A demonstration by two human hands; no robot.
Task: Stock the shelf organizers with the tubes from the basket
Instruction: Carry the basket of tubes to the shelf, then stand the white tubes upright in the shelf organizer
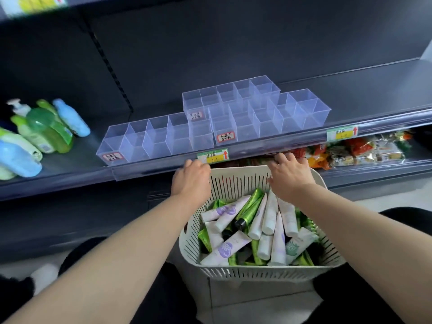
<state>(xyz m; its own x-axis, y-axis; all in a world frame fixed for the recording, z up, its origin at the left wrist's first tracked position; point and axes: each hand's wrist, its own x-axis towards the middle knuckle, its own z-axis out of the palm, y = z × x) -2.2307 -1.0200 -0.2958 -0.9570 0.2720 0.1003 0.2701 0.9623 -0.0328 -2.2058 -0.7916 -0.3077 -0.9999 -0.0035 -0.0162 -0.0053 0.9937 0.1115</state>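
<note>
Basket point(257, 269) placement comes first, I judge: I should settle it steady just below the shelf point(70, 166), close under the clear organizers point(163, 136), so the tubes point(257, 226) are only a short lift away. My left hand point(190, 177) curls over the rim's far left corner, and my right hand point(291, 175) hooks its fingers over the far edge. Neither holds a tube. All the tubes lie heaped in the basket, and the organizers stand empty.

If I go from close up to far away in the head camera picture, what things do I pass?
basket full of tubes → left hand and right hand holding its far rim → yellow price tag on the shelf edge → clear organizers → dark back wall
</note>
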